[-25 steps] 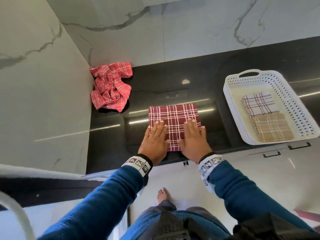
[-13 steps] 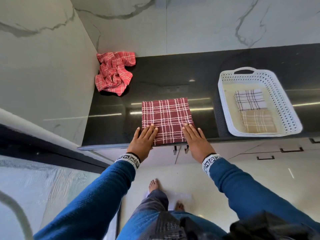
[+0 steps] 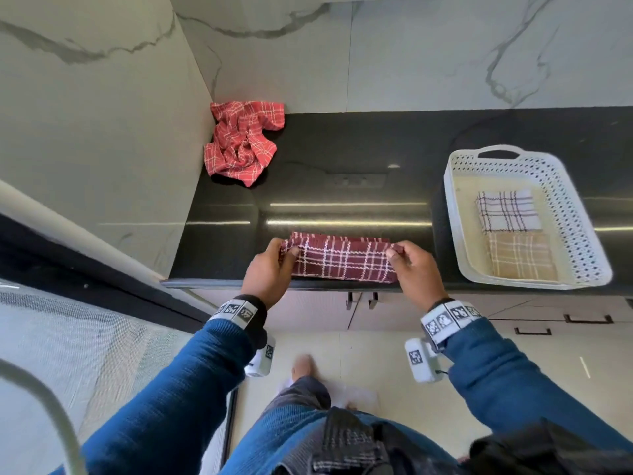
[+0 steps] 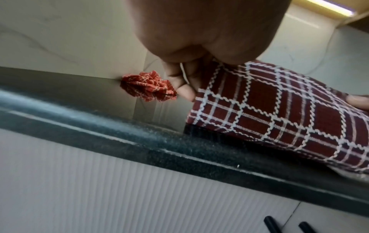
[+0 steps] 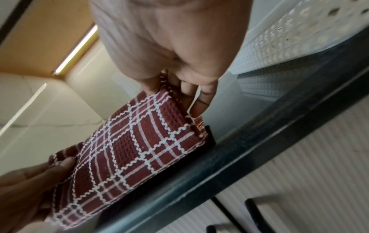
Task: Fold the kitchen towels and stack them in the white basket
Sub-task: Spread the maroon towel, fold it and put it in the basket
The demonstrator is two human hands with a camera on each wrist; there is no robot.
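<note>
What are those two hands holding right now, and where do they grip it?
The dark red checked towel: the left hand pinches its left end, the right hand its right end.

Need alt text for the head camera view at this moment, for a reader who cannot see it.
Both hands, left hand and right hand, pinch the ends of a dark red plaid towel at the black counter's front edge. A white basket to the right holds two folded towels; a crumpled red towel lies in the far-left corner.
</note>
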